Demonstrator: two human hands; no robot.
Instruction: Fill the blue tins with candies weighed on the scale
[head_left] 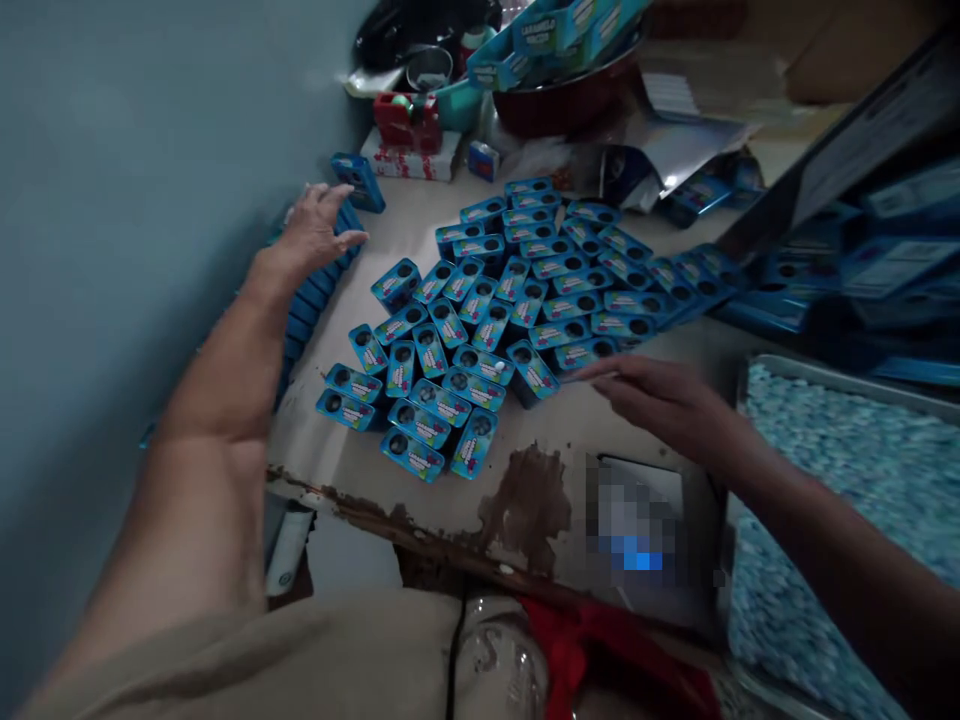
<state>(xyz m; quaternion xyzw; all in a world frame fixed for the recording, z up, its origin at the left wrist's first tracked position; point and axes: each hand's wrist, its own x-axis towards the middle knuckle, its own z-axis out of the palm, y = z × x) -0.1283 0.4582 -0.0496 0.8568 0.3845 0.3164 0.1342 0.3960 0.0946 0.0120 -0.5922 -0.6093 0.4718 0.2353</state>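
Note:
Many small blue cartons with printed lettering and a dark round opening on top stand upright in a loose cluster on the table. My left hand is open over the far end of a row of blue cartons along the wall, its fingers spread. Just beyond its fingertips, another blue carton stands tilted. My right hand is at the near right side of the cluster, fingers stretched out towards a carton. Its fingertips are blurred, so whether they touch is unclear.
A metal tray of small light-blue pieces lies at the right. Behind the cluster are a red tape dispenser on a white box and a dark red basin with blue cartons. More blue packages are stacked at the right.

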